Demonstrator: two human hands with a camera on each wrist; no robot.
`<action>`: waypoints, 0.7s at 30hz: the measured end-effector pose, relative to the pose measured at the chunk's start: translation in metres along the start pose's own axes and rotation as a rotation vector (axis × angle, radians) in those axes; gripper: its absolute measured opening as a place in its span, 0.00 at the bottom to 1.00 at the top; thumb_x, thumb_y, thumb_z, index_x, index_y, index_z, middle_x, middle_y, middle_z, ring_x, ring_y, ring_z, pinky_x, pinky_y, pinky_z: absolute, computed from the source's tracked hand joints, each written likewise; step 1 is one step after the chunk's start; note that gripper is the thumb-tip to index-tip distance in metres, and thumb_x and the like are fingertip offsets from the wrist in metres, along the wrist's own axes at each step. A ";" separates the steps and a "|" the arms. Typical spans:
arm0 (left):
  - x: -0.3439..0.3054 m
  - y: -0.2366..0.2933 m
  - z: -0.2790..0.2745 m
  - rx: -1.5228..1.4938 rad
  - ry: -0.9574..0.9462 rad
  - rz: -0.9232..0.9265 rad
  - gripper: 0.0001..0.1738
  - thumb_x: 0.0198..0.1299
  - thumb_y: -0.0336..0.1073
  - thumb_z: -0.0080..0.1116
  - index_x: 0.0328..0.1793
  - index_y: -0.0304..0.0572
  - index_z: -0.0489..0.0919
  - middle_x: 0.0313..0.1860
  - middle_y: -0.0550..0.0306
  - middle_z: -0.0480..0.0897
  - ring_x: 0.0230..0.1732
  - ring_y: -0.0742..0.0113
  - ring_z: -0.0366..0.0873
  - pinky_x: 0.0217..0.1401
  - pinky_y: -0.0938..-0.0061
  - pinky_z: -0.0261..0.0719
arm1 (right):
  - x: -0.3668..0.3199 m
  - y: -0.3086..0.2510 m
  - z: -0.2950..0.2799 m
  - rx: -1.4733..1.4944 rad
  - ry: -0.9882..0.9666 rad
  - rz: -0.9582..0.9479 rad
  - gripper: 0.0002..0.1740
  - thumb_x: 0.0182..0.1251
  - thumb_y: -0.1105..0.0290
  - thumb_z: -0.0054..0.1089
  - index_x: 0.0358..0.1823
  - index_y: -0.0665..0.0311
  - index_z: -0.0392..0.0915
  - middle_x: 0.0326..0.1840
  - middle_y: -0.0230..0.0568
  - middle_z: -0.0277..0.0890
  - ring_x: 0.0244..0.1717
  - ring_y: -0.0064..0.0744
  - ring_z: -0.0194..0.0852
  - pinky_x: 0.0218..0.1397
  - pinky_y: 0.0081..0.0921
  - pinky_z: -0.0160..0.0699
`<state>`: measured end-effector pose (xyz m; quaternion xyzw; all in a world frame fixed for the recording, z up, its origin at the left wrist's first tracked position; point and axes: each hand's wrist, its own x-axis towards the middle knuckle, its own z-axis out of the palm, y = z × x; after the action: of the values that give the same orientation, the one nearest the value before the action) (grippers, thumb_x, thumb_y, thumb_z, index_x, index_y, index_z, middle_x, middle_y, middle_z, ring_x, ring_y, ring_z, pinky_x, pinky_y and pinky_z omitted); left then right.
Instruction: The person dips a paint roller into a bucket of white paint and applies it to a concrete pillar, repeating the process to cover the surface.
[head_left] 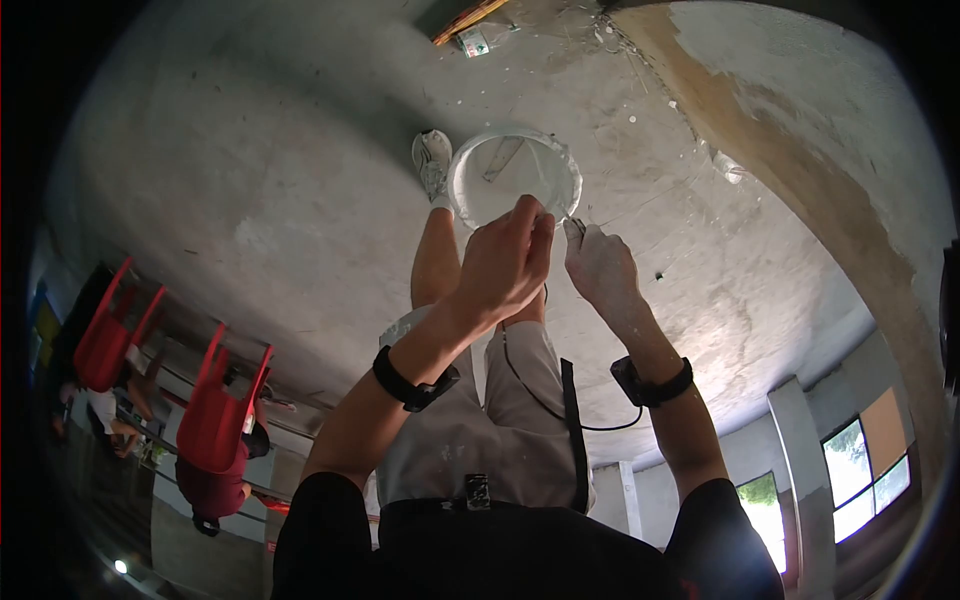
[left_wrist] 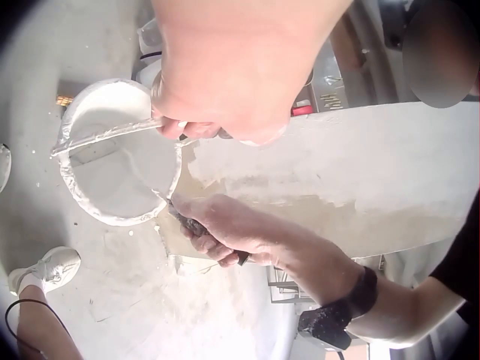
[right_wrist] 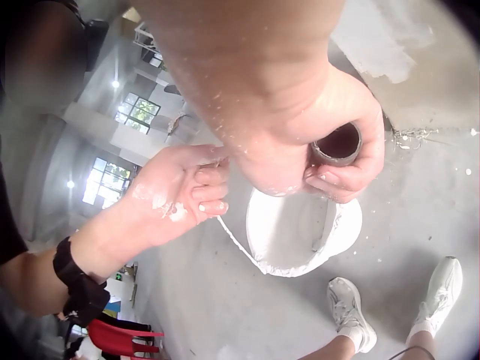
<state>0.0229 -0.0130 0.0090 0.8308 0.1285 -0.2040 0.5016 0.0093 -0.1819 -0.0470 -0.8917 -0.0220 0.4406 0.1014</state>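
Note:
A white bucket (head_left: 577,185) smeared with white paste stands on the floor before the person's feet, with pale material inside. Over its near rim, my left hand (head_left: 505,262) has curled fingers gripping a thin, white-coated bar (left_wrist: 109,136). That bar runs from the fingers across the bucket opening to the far rim in the left wrist view. Just right of the bucket, my right hand (head_left: 605,268) grips a dark-handled tool (left_wrist: 189,223), its whitish tip pointing at the rim. In the right wrist view the handle end (right_wrist: 339,146) is round and hollow. White smears mark both hands.
A shoe (head_left: 432,165) stands close to the bucket's left side. Partly plastered wall (head_left: 830,140) curves along the right. Red chairs (head_left: 212,420) with seated people are at the lower left. A clear bottle (head_left: 474,42) lies at the top, and a cable (head_left: 530,385) hangs between the wrists.

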 end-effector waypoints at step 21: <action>-0.001 -0.003 -0.010 -0.027 0.045 -0.084 0.09 0.61 0.33 0.53 0.31 0.35 0.71 0.16 0.49 0.76 0.18 0.53 0.76 0.23 0.66 0.72 | -0.027 -0.035 -0.023 -0.349 0.068 -0.059 0.18 0.70 0.55 0.43 0.43 0.66 0.66 0.27 0.47 0.77 0.28 0.46 0.82 0.28 0.38 0.80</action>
<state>0.0235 -0.0026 0.0114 0.8223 0.1775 -0.2044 0.5006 0.0125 -0.1549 -0.0054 -0.9092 -0.1209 0.3964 -0.0410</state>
